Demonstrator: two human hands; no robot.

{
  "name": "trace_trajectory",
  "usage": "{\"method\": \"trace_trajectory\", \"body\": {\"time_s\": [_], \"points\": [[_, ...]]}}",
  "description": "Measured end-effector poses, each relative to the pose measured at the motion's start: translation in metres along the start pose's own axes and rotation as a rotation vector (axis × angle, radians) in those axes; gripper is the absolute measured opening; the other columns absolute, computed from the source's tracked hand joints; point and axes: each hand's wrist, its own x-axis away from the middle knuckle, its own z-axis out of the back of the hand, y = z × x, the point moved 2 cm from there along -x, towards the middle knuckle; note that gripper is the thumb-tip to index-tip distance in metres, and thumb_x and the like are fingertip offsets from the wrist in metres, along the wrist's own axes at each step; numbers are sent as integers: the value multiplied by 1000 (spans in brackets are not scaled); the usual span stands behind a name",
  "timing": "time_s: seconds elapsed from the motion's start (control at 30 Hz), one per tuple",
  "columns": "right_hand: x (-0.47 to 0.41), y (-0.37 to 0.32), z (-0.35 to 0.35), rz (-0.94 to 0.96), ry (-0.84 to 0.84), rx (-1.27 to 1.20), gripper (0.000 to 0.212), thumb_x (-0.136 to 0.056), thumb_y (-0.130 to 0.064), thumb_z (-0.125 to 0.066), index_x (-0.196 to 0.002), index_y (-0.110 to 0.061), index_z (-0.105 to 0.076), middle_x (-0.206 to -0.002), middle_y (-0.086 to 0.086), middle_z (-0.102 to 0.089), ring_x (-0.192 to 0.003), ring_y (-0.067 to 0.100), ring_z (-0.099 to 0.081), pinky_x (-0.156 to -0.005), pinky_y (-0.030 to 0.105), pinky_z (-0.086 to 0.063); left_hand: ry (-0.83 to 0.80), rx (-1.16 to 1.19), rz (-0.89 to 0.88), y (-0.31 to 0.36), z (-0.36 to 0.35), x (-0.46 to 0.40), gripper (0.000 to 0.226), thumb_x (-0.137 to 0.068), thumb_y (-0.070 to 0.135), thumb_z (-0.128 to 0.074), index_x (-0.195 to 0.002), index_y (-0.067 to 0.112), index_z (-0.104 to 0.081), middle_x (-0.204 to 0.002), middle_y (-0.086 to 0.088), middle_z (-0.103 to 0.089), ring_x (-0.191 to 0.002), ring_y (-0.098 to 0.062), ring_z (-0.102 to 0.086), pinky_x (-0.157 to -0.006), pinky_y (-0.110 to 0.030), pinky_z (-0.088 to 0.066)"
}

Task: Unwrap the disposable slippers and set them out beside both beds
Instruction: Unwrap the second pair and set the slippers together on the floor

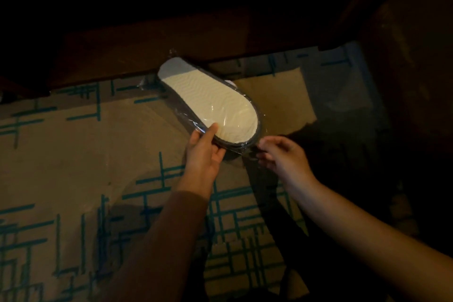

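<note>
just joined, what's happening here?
A person is holding a pack of disposable slippers, still sealed in clear plastic wrap, pale sole facing up, above a patterned carpet. The left hand grips the near end of the pack, thumb on top. The right hand pinches the loose plastic at the near edge, apparently about to tear or pull it open. The room is dim; dark wooden furniture sits just beyond. No slipper is unwrapped or set out in view yet.
</note>
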Motion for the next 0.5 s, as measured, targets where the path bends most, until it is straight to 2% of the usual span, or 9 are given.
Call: {"method": "trace_trajectory", "body": {"time_s": [0.1, 0.17, 0.23, 0.3, 0.37, 0.43, 0.5], "points": [[-3, -6, -9, -38, -51, -94, 12, -85, -10, -63, -97, -11, -60, -83, 4, -66, -71, 14, -64, -62, 20, -55, -11, -11, -7, -6, 1, 4, 21, -88, 7, -56, -107, 14, -57, -102, -7, -67, -93, -17, -65, -68, -25, -59], [-7, -12, -12, -43, -49, -121, 8, -85, -10, -63, -93, -12, -61, -84, 3, -67, -75, 13, -65, -64, 21, -56, -39, -45, -11, -9, 1, 6, 30, -88, 8, -56, -118, 12, -54, -103, -8, -67, -95, -18, -66, -69, -24, -59], [-10, -15, -14, -46, -46, -138, 6, -86, -9, -62, -88, -14, -61, -87, 3, -67, -80, 14, -66, -68, 22, -57, -52, -59, -21, -8, 0, 5, 30, -88, 8, -56, -117, 11, -56, -104, -7, -67, -96, -18, -66, -73, -25, -59], [-11, -14, -14, -49, -62, -140, 5, -86, -9, -62, -88, -13, -61, -92, 5, -67, -86, 16, -66, -74, 26, -56, -54, -48, -30, -3, -1, 2, 22, -87, 8, -57, -108, 13, -59, -101, -6, -68, -93, -17, -66, -76, -25, -58], [-10, -10, -12, -37, -70, -147, 6, -87, -8, -60, -92, -10, -62, -98, 8, -68, -91, 19, -66, -80, 30, -55, -57, -42, -32, 3, -3, -2, 27, -86, 8, -58, -112, 12, -58, -98, -6, -68, -90, -15, -67, -75, -25, -58], [-8, -7, -6, -2, -72, -155, 8, -88, -7, -58, -95, -7, -62, -96, 9, -68, -87, 17, -66, -79, 29, -56, -52, -25, -41, 8, -7, -6, 40, -86, 8, -58, -126, 9, -51, -96, -5, -67, -89, -15, -65, -74, -24, -58], [-7, -4, 2, 14, -72, -170, 8, -88, -6, -57, -94, -8, -62, -91, 5, -69, -82, 14, -67, -73, 24, -57, -72, -56, -34, 11, -11, -10, 42, -87, 8, -57, -128, 10, -49, -102, -7, -66, -91, -16, -64, -75, -25, -58]]}}
